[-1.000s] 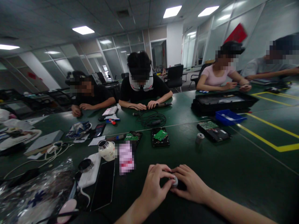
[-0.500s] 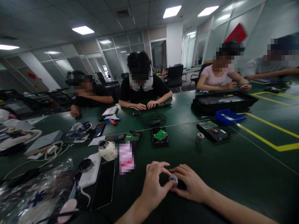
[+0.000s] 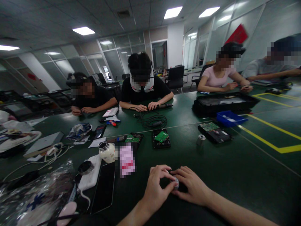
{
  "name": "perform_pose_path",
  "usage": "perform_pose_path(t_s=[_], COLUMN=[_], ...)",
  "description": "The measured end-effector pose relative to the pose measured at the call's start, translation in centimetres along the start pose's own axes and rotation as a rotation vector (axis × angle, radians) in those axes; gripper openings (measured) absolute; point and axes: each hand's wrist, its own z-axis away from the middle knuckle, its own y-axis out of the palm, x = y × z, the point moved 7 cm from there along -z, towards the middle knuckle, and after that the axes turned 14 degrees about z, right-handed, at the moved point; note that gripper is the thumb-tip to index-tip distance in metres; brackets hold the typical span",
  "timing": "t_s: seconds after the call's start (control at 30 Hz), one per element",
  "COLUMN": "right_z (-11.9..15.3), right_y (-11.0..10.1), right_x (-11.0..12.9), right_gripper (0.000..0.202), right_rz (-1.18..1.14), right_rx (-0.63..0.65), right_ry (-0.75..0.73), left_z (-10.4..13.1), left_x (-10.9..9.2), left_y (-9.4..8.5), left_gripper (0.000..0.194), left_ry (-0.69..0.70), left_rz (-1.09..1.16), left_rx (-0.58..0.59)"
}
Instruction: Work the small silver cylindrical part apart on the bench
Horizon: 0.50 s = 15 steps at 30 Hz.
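Note:
Close to the table's near edge, both of my hands grip a small round metal part (image 3: 176,183), silvery-grey and mostly covered by fingers. Thumb and fingertips of my left hand (image 3: 157,185) pinch it from the left, with the index finger over its face. My right hand (image 3: 191,185) is curled round its right side, thumb below. A silver metal cylinder (image 3: 201,140) stands upright on the table farther off to the right. Ahead lies a black hard drive (image 3: 161,143) with a green circuit board (image 3: 162,136) on top.
On my left are a phone (image 3: 102,188), a cream bottle (image 3: 107,152), a white power bank-like block (image 3: 90,177) and clear plastic bags (image 3: 35,194). Another drive (image 3: 217,133), a blue tray (image 3: 230,118) and a black bin (image 3: 225,102) sit to the right. Several people sit across the green table.
My left index finger has come down over the part's face, covering more of it. Across the table at left, a person's raised hand has dropped to the tabletop.

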Motion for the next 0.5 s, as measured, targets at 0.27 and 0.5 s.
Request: perform_pose_path(t_s=[0.27, 0.5], right_z=[-0.1, 0.0], right_y=[-0.2, -0.1], right_x=[-0.1, -0.1], right_gripper=[0.033, 0.034], right_rz=[0.010, 0.021], right_rx=[0.025, 0.036], right_ry=[0.007, 0.017], left_z=[-1.1, -1.7], left_x=[0.7, 4.6], left_y=[-2.3, -1.9], left_gripper=[0.010, 0.026], left_ry=[-0.013, -0.103], left_rz=[0.006, -0.100], left_rx=[-0.085, 0.020])
